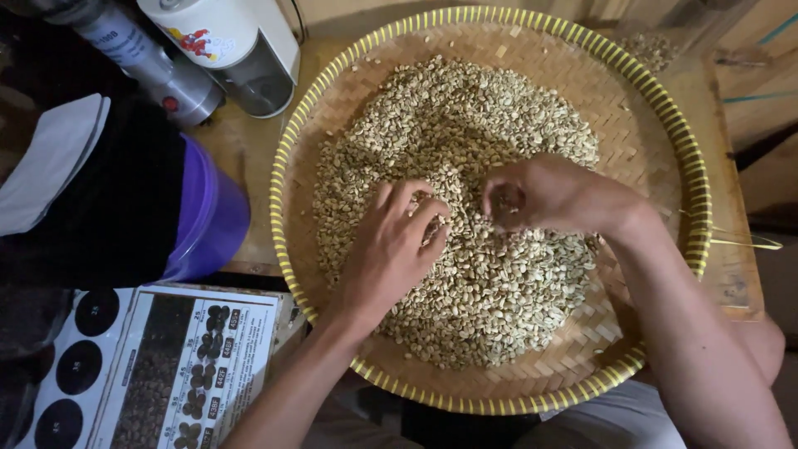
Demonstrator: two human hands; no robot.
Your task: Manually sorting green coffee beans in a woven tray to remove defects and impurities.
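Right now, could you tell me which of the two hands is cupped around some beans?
The right hand: it is curled, cupping a few beans, while the left hand lies spread flat on the pale beans.

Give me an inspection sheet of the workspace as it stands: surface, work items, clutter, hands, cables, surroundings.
Surface: wooden table, mostly covered by the tray.
Work items: round woven tray with a yellow rim, holding a heap of pale green beans.
Clutter: purple tub left of the tray, a dark cloth over it; white grinder and a metal cylinder behind; printed chart of dark beans at lower left.
Hands: left hand lies fingers down on the beans; right hand is curled, a few beans cupped inside.
Cables: nothing seen.
Surroundings: wooden boards at right; more beans lie beyond the tray's far rim.
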